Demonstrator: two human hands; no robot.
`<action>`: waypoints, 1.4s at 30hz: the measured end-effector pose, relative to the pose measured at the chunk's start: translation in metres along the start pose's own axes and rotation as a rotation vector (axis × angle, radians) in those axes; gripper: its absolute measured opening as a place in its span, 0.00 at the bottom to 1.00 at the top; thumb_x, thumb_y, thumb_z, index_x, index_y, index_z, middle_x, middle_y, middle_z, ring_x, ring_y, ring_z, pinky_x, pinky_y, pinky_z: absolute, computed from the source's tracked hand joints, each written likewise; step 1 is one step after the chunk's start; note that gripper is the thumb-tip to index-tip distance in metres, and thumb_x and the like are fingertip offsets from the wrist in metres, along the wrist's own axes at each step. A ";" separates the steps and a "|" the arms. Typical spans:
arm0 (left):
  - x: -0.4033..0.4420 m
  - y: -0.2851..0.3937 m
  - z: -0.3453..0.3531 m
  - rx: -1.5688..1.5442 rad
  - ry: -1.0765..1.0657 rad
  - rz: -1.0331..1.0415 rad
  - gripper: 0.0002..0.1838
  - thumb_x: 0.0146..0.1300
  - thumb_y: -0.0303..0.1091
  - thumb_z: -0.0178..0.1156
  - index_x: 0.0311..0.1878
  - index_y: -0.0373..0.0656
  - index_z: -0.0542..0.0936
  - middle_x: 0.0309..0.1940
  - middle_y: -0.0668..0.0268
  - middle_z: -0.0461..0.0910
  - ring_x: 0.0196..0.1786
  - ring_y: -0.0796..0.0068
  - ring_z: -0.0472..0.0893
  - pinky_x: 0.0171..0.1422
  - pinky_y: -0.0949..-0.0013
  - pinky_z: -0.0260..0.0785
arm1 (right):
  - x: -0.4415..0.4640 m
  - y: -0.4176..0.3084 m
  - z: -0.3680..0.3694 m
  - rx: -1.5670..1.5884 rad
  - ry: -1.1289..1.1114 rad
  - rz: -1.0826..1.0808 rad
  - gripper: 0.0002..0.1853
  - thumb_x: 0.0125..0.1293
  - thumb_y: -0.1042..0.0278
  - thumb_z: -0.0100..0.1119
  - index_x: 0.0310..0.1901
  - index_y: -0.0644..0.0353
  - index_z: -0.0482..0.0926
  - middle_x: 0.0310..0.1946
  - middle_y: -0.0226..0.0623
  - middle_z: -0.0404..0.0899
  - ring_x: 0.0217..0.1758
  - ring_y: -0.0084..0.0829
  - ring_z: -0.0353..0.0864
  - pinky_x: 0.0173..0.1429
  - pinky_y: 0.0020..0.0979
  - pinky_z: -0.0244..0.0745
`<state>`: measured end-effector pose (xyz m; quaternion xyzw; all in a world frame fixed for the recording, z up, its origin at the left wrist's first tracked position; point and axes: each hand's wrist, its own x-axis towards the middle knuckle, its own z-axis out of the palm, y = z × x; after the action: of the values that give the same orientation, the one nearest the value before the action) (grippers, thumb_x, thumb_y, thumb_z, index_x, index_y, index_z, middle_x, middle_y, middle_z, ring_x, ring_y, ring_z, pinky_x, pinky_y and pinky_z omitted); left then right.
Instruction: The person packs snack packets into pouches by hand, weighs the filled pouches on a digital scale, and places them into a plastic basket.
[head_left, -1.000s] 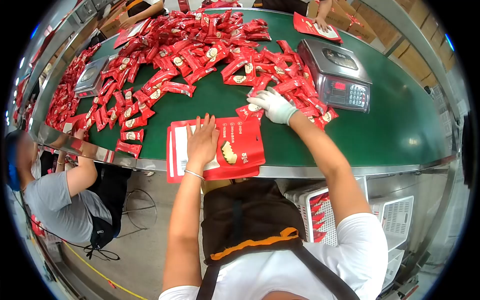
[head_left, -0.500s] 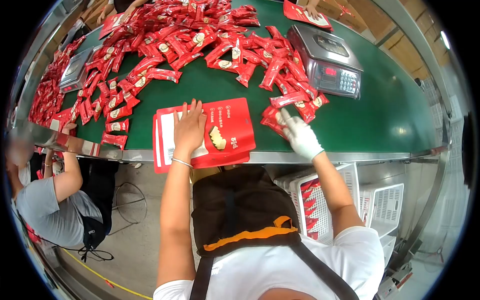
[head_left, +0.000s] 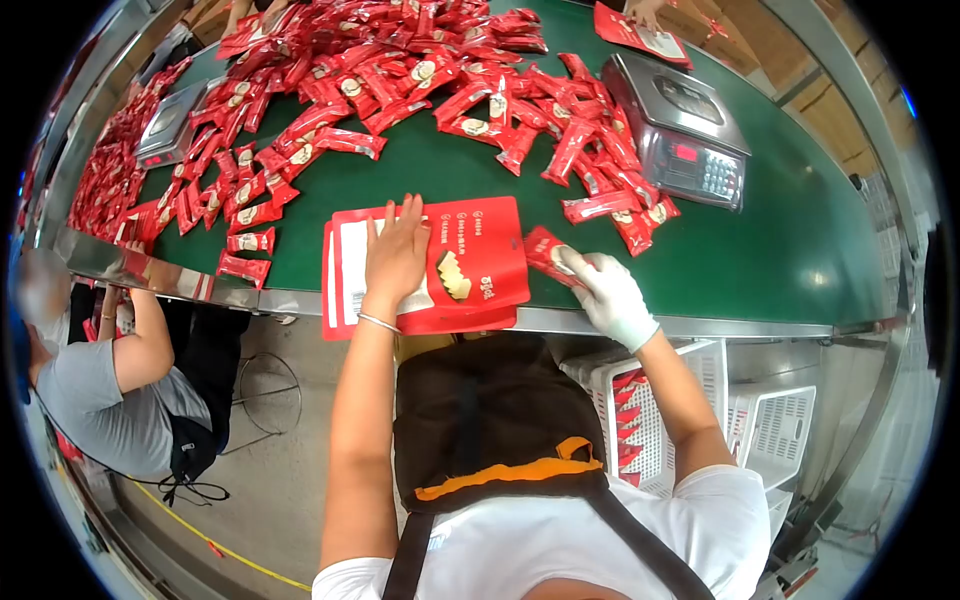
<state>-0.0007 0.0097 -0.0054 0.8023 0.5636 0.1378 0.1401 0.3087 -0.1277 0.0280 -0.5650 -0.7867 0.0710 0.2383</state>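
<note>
My bare left hand (head_left: pixel 396 252) lies flat with spread fingers on a stack of red printed pouches (head_left: pixel 475 262) at the near edge of the green table (head_left: pixel 450 175). Just right of the stack, my gloved right hand (head_left: pixel 612 298) pinches a small red packet (head_left: pixel 552 256). How many packets are in that grip I cannot tell. Beyond both hands spreads a large heap of red packets (head_left: pixel 380 80), with a few loose ones (head_left: pixel 600 205) ahead of my right hand.
A digital scale (head_left: pixel 690 130) stands at the right, another scale (head_left: pixel 172 125) at the left. White crates (head_left: pixel 650 425) are below the table edge. A person in grey (head_left: pixel 125 400) sits at the left, and a co-worker's hand (head_left: pixel 648 12) shows at the far side.
My right hand has drawn back from the heap toward the near edge, then left toward the pouches, bringing a packet along. My left hand stays on the pouches.
</note>
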 end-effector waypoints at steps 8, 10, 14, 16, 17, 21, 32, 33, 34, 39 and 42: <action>-0.004 -0.003 0.002 0.062 0.015 0.030 0.30 0.77 0.45 0.40 0.79 0.45 0.57 0.78 0.54 0.57 0.80 0.51 0.54 0.82 0.41 0.37 | 0.113 0.013 0.094 0.297 -0.105 -0.216 0.20 0.63 0.66 0.60 0.57 0.58 0.77 0.53 0.52 0.77 0.55 0.57 0.75 0.59 0.45 0.76; -0.001 0.000 0.001 0.057 0.031 0.013 0.30 0.78 0.45 0.40 0.78 0.45 0.57 0.78 0.53 0.56 0.81 0.50 0.53 0.81 0.38 0.37 | 0.127 0.014 0.090 0.304 -0.172 -0.263 0.20 0.63 0.66 0.60 0.57 0.58 0.76 0.54 0.53 0.76 0.55 0.57 0.76 0.60 0.46 0.76; -0.003 0.003 -0.006 0.136 -0.022 0.012 0.31 0.77 0.46 0.41 0.79 0.47 0.56 0.79 0.54 0.55 0.81 0.51 0.51 0.81 0.38 0.38 | 0.117 0.021 0.086 0.288 -0.386 -0.233 0.22 0.64 0.65 0.58 0.59 0.59 0.74 0.57 0.56 0.75 0.56 0.58 0.76 0.61 0.48 0.76; -0.004 0.001 -0.007 0.092 -0.079 0.041 0.31 0.77 0.46 0.41 0.79 0.47 0.56 0.79 0.55 0.54 0.81 0.51 0.51 0.81 0.39 0.37 | 0.106 0.014 0.078 0.312 -0.396 -0.151 0.23 0.63 0.68 0.58 0.61 0.58 0.72 0.58 0.55 0.74 0.57 0.58 0.75 0.61 0.48 0.75; -0.005 0.000 -0.007 0.106 -0.082 0.054 0.31 0.77 0.46 0.42 0.79 0.47 0.56 0.79 0.55 0.55 0.82 0.51 0.51 0.81 0.39 0.37 | 0.103 0.012 0.074 0.266 -0.362 -0.188 0.23 0.64 0.70 0.57 0.61 0.58 0.72 0.58 0.55 0.74 0.57 0.57 0.75 0.61 0.48 0.75; -0.002 0.004 -0.003 0.065 -0.021 0.028 0.31 0.76 0.46 0.42 0.79 0.47 0.56 0.79 0.55 0.54 0.82 0.51 0.50 0.81 0.38 0.36 | 0.113 0.010 0.092 0.521 -0.428 -0.056 0.25 0.63 0.69 0.63 0.63 0.57 0.73 0.61 0.47 0.75 0.64 0.47 0.75 0.63 0.43 0.75; -0.011 0.011 -0.003 0.195 0.179 -0.027 0.31 0.75 0.43 0.45 0.79 0.47 0.58 0.81 0.57 0.50 0.82 0.46 0.46 0.81 0.37 0.34 | 0.119 -0.014 0.061 0.301 -0.290 -0.524 0.29 0.64 0.65 0.68 0.66 0.56 0.72 0.66 0.37 0.75 0.67 0.33 0.75 0.69 0.37 0.70; -0.011 0.014 -0.006 0.230 0.161 0.002 0.31 0.75 0.43 0.45 0.78 0.47 0.59 0.80 0.56 0.52 0.82 0.47 0.47 0.82 0.39 0.35 | 0.119 -0.011 0.069 0.477 -0.367 -0.434 0.29 0.65 0.66 0.67 0.67 0.56 0.72 0.66 0.36 0.75 0.67 0.32 0.75 0.70 0.37 0.69; -0.014 0.018 -0.005 0.264 0.133 0.043 0.30 0.75 0.42 0.45 0.78 0.47 0.60 0.80 0.56 0.53 0.82 0.49 0.48 0.82 0.41 0.36 | 0.109 -0.007 0.083 0.833 -0.510 -0.228 0.28 0.66 0.66 0.65 0.67 0.56 0.72 0.66 0.35 0.75 0.68 0.31 0.74 0.72 0.37 0.68; -0.008 0.006 -0.003 0.181 0.108 0.053 0.30 0.73 0.41 0.45 0.77 0.46 0.61 0.79 0.56 0.55 0.81 0.53 0.51 0.82 0.47 0.40 | 0.115 0.011 0.096 0.511 -0.338 -0.341 0.21 0.66 0.67 0.61 0.60 0.56 0.77 0.60 0.40 0.79 0.60 0.40 0.80 0.65 0.40 0.74; -0.008 0.006 -0.004 0.135 0.086 0.039 0.30 0.73 0.41 0.45 0.77 0.46 0.61 0.79 0.56 0.55 0.81 0.54 0.52 0.82 0.49 0.41 | 0.102 0.028 0.020 -0.122 -0.068 -0.232 0.16 0.57 0.70 0.60 0.49 0.56 0.81 0.45 0.43 0.82 0.51 0.48 0.81 0.56 0.46 0.76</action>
<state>0.0003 0.0005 0.0005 0.8142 0.5613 0.1366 0.0584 0.2984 -0.0204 0.0300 -0.4808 -0.8573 0.0142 0.1835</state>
